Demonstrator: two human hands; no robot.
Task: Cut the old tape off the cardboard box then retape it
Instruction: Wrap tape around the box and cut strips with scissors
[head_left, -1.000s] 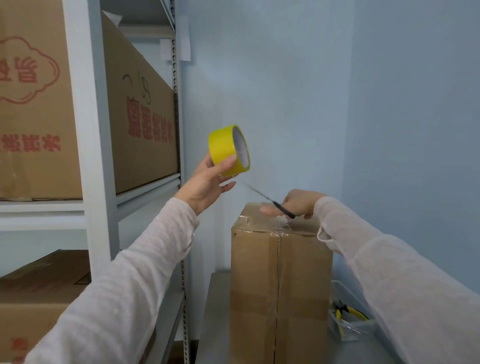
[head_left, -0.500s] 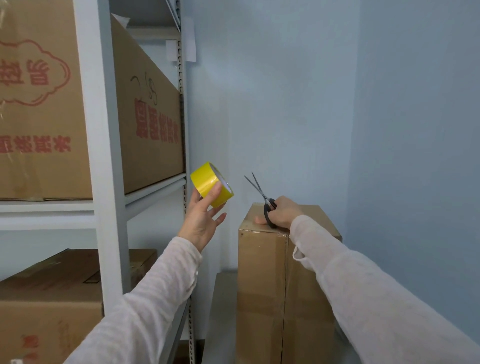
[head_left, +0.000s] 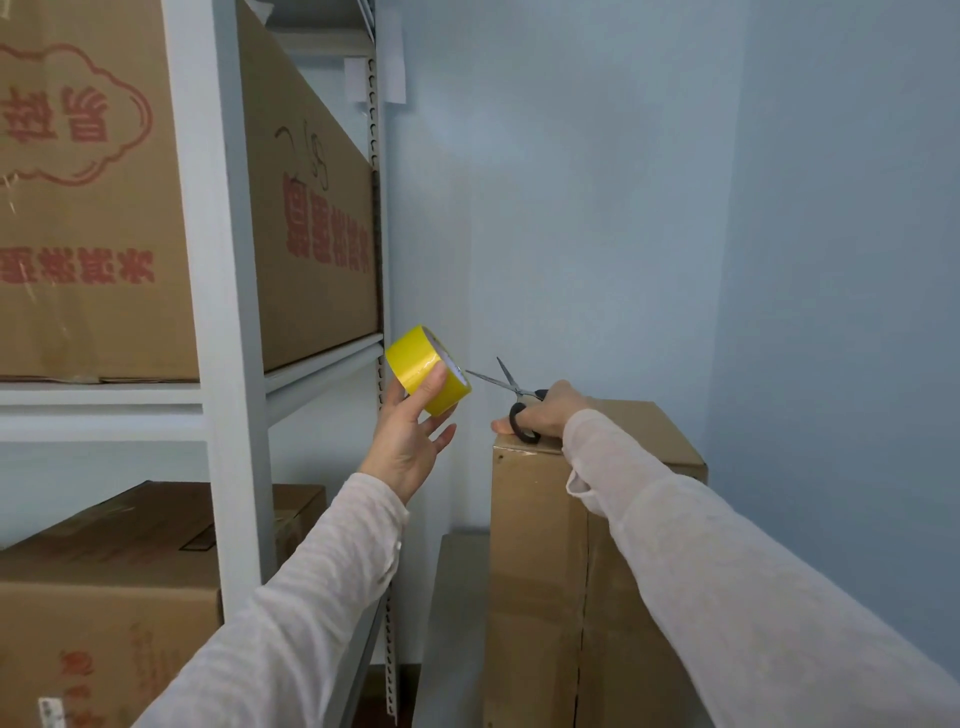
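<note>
Blue wall (head_left: 571, 208), shelving (head_left: 228, 364) at 9 o'clock — left hand (head_left: 410, 447), grip round tape roll (head_left: 421, 374); right hand (head_left: 545, 415), grip on open scissors (head_left: 511, 387), atop cardboard box (head_left: 535, 545).

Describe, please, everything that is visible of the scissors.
The scissors have silvery metal blades and black handle loops. The blades stand open in a V, pointing up and left in the air; the lower tip ends close to the yellow tape roll. The right hand grips the handles and rests on the top front edge of the cardboard box.
</note>
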